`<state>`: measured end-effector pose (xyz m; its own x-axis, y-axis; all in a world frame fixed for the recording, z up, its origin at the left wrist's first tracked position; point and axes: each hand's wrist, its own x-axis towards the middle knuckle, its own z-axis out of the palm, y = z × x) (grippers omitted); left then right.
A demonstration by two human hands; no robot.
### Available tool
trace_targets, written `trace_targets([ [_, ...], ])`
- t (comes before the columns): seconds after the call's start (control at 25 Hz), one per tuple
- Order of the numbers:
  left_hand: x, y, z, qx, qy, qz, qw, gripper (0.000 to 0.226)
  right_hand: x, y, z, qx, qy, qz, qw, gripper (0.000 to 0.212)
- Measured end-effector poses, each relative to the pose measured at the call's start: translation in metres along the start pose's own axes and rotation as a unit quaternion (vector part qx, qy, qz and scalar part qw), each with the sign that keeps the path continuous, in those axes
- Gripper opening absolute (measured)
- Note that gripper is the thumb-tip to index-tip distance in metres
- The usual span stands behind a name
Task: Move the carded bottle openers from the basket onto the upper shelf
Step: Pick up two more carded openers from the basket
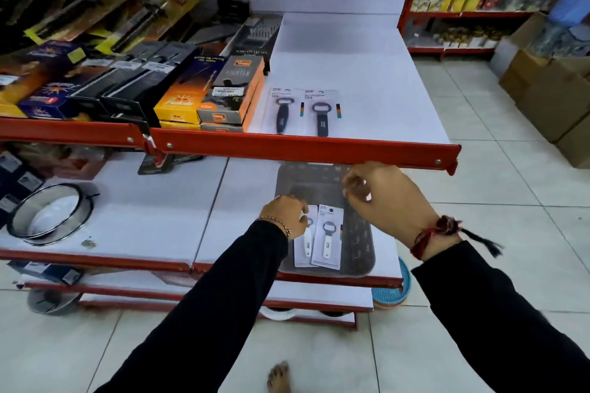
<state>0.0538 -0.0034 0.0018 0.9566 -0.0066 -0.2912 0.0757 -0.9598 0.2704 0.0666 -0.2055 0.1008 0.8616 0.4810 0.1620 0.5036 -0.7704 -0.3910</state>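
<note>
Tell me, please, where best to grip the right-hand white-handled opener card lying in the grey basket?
Probably by the card's near short edge, coming from the front. The right white-handled opener card lies flat in the basket with that end toward the person, and the left hand already covers the neighbouring card.

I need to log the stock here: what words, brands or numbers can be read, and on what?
"LIGHTER", faint, on the grey and orange box on the upper shelf.
Print on the bottle opener cards, the yellow packs and the other boxes is too blurred to read.
</note>
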Motion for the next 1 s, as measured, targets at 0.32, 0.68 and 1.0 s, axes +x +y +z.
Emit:
trace_targets([
  [0.32, 0.062, -0.011, 0.036, -0.006, -0.009, -0.003, 1.0, 0.037, 0.036, 0.042, 0.121, -0.03, -0.163, 0.084, 0.983, 0.027],
  [0.68, 0.109, -0.011, 0.06, 0.079, -0.091, -0.025, 0.992, 0.059, 0.085, 0.093, 0.194, -0.098, -0.221, 0.128, 0.962, 0.037],
  [1.0, 0.096, -0.006, 0.037, 0.083, -0.046, -0.017, 0.995, 0.047, 0.079, 0.088, 0.173, 0.024, -0.197, 0.171, 0.965, 0.036],
])
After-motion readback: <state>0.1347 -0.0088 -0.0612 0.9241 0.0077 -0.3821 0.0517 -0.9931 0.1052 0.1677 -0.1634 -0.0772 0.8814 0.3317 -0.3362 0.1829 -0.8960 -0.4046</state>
